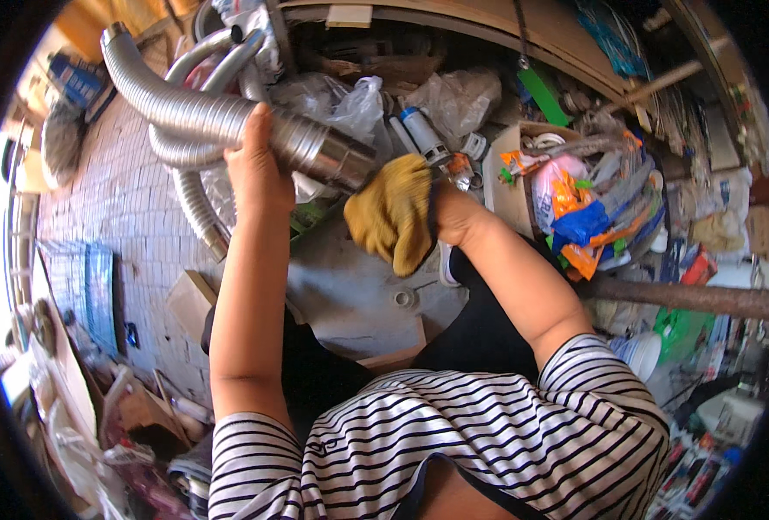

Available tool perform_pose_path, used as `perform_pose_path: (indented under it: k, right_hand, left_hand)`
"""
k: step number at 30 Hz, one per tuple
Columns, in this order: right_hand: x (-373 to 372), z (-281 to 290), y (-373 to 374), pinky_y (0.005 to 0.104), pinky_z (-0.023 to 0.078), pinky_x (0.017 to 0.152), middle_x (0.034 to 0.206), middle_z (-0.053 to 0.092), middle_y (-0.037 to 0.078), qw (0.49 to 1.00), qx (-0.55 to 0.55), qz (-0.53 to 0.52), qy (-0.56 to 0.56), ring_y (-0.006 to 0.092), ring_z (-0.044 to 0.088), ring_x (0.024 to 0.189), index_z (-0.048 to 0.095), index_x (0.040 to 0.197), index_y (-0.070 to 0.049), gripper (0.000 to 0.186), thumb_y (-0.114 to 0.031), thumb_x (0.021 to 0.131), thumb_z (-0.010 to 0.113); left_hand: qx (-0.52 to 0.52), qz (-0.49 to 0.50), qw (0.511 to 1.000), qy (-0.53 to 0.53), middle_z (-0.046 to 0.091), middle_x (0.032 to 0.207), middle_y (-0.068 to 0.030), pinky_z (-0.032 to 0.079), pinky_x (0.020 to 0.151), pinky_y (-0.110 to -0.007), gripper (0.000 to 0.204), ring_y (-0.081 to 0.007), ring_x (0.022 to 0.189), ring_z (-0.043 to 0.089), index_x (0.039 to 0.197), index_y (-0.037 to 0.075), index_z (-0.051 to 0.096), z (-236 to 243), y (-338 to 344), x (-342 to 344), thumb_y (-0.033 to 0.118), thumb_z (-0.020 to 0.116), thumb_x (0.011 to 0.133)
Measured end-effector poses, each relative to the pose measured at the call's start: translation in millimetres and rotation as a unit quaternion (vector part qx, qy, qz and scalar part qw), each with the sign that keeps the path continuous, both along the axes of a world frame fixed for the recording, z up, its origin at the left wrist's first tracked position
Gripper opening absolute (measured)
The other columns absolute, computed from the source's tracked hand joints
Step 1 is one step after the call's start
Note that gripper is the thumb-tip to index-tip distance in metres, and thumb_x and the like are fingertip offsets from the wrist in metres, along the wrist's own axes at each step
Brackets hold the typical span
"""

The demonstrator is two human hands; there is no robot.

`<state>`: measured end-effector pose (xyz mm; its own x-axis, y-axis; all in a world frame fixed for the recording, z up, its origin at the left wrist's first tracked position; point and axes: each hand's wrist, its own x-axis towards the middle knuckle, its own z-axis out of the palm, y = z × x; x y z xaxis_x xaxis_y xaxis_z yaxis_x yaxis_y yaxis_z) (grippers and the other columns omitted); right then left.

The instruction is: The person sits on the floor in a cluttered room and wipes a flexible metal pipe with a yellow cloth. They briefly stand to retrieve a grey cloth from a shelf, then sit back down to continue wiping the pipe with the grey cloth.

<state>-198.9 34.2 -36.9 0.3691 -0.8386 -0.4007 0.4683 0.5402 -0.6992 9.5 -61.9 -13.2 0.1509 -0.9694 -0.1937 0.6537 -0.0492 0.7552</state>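
A silver corrugated metal hose (195, 114) slants across the upper left, with a smooth metal sleeve (345, 158) at its right end. My bare left hand (259, 169) is closed around the hose near that sleeve, thumb on top. Beside the sleeve's open end is my right hand (391, 215), in a yellow work glove. Its gloved fingers curl downward, close to or touching the rim. Whatever they may hold is hidden. More silver hoses (195, 195) lie behind and below the held one.
An open cardboard box (507, 165) at right holds colourful plastic wrappings. Clear plastic bags (462, 100) and a blue-topped grey cylinder (422, 134) lie ahead. A rusty pipe (687, 296) juts in from the right. On the left, a blue wire crate (90, 290) stands on brick paving.
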Motion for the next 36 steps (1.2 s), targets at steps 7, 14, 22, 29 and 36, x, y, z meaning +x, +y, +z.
perform_pose_path:
  k: [7,14,22,29,36]
  right_hand:
    - [-13.3,18.6,-19.6,0.0378,0.046,0.092,0.117,0.055,0.009,0.99,-0.103,-0.094,-0.015,0.0217,0.056,0.104,0.048,0.122,-0.007,0.046,-0.03,0.084,0.06]
    - [-0.8,22.0,-33.1,0.0364,0.042,0.096,0.123,0.052,0.009,0.989,-0.129,-0.071,-0.016,0.0221,0.052,0.11,0.044,0.127,-0.006,0.049,-0.027,0.085,0.058]
    - [24.1,13.7,-26.5,0.036,0.037,0.1,0.129,0.047,0.009,0.972,-0.149,-0.04,0.176,0.0208,0.046,0.117,0.039,0.131,-0.006,0.045,-0.027,0.092,0.047]
    - [18.3,20.0,-31.9,0.0416,0.039,0.098,0.12,0.052,0.008,0.984,-0.024,-0.135,-0.113,0.0243,0.051,0.11,0.047,0.12,-0.01,0.044,-0.042,0.09,0.045]
    - [-1.6,-73.6,-69.0,0.0411,0.043,0.09,0.109,0.056,0.009,0.949,0.036,-0.109,-0.294,0.0248,0.054,0.101,0.053,0.11,-0.01,0.047,-0.049,0.086,0.044]
  left_hand:
    - [0.024,0.02,0.999,0.015,0.054,0.096,-0.0119,0.05,0.075,-0.034,0.053,-0.0197,0.083,0.057,0.11,0.0,0.036,-0.8,1.4,-3.0,0.017,0.072,0.075]
    - [0.025,0.014,1.0,-0.011,0.056,0.088,-0.0111,0.05,0.068,-0.035,0.047,-0.0204,0.074,0.058,0.1,-0.002,0.044,2.2,10.0,-2.8,0.02,0.074,0.072]
    - [0.06,0.041,0.994,-0.084,0.057,0.083,-0.0078,0.047,0.064,-0.031,0.041,-0.0173,0.069,0.055,0.096,-0.002,0.049,14.7,3.9,19.0,0.021,0.074,0.071]
    - [0.109,-0.062,0.961,-0.247,0.061,0.078,-0.0117,0.049,0.056,-0.031,0.047,-0.0193,0.06,0.059,0.093,-0.007,0.056,13.3,-59.7,99.3,0.033,0.071,0.074]
    - [0.167,-0.155,0.914,-0.337,0.054,0.1,-0.0146,0.05,0.062,-0.034,0.067,-0.0225,0.082,0.058,0.117,0.001,0.031,-5.8,-88.8,118.9,0.03,0.073,0.074]
